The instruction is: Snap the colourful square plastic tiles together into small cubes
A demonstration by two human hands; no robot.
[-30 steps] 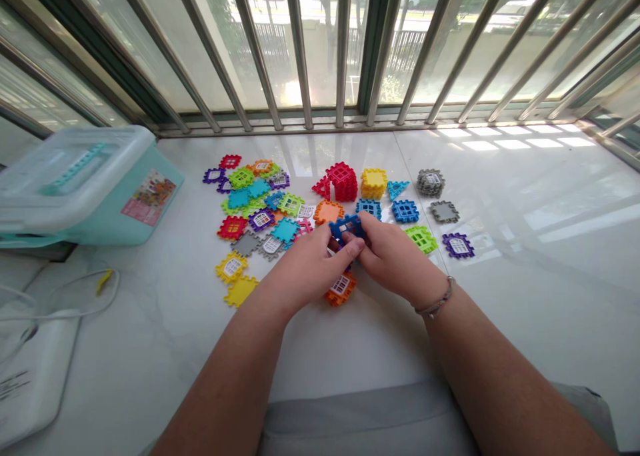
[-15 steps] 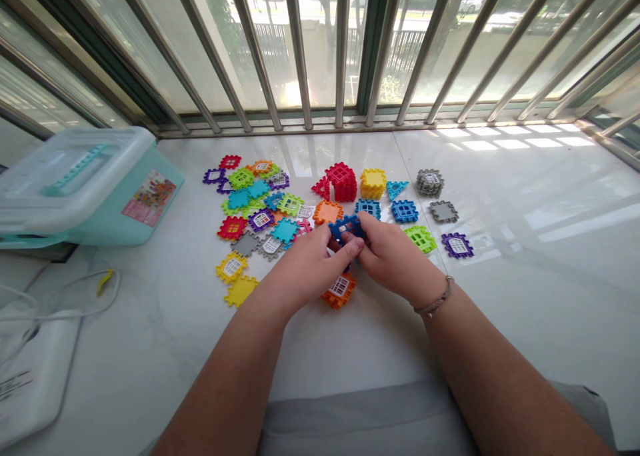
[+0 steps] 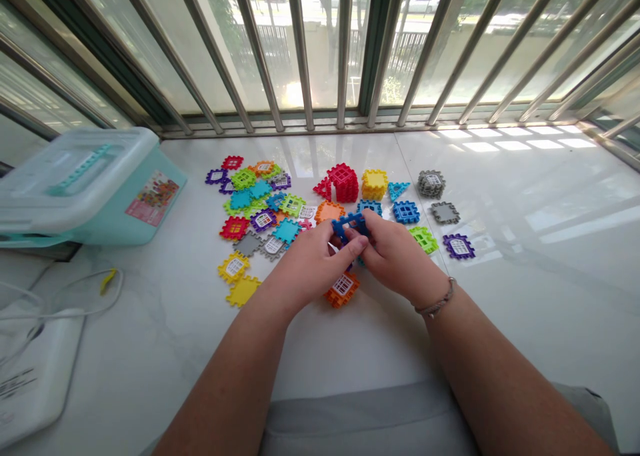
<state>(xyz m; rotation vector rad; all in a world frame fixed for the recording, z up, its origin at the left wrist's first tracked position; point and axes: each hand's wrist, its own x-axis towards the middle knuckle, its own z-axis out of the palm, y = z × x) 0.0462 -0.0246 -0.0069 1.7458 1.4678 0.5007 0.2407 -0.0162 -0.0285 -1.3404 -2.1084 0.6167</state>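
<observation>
Your left hand [image 3: 313, 269] and your right hand [image 3: 395, 256] meet over the blue plastic waffle-tile piece [image 3: 350, 226], a small joined shape with square openings, held up just above the white marble desk [image 3: 505, 349]. The fingers [image 3: 354, 248] of both hands are together and clamped on it from either side, and they hide its lower part. An orange window tile [image 3: 343, 291] lies on the desk just below your hands. To the left of them spreads a loose heap of multicoloured tiles [image 3: 260, 206], some overlapping. Ahead, in a rough row, stand a red stacked cube [image 3: 344, 183], a yellow stacked cube [image 3: 374, 184], a teal triangular tile [image 3: 397, 190] and a blue square tile [image 3: 405, 212]. Farther right lie a grey stack [image 3: 431, 184], a green tile [image 3: 424, 239] and a purple window tile [image 3: 458, 246]. A teal storage box [image 3: 150, 206] with a pale lid sits well off to the left, and a thin bracelet [image 3: 436, 303] circles your right wrist.
</observation>
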